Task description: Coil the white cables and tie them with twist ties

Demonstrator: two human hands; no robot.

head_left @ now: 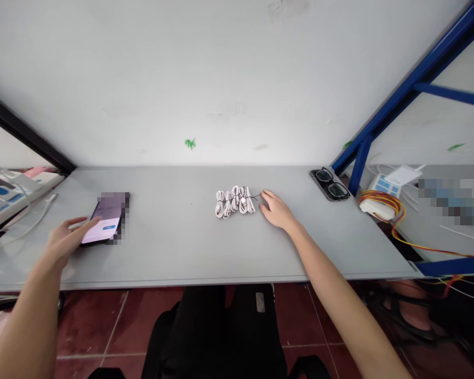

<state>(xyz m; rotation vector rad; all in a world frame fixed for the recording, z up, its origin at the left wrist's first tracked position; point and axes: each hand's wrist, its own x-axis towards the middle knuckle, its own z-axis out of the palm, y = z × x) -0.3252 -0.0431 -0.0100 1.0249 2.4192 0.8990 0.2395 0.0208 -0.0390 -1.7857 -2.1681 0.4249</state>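
Note:
On the grey table lie several bundled white cables [234, 201] in a row, each coil bound with a thin black tie. One tie [256, 196] sticks out to the right, and its end meets the fingertips of my right hand [276, 209], which are closed together on it. Far to the left, my left hand [65, 238] grips the near left edge of a smartphone [105, 221], its thumb lying over the lit screen. Part of the phone is blurred out, and whether it rests on the table I cannot tell.
Glasses [332, 183] lie on a dark case at the table's back right. Blue frame bars [363, 152] rise beside it. Past them are a power strip [387, 185] and red-yellow wires [383, 200]. A white cable [35, 217] and another power strip [8, 202] are at left.

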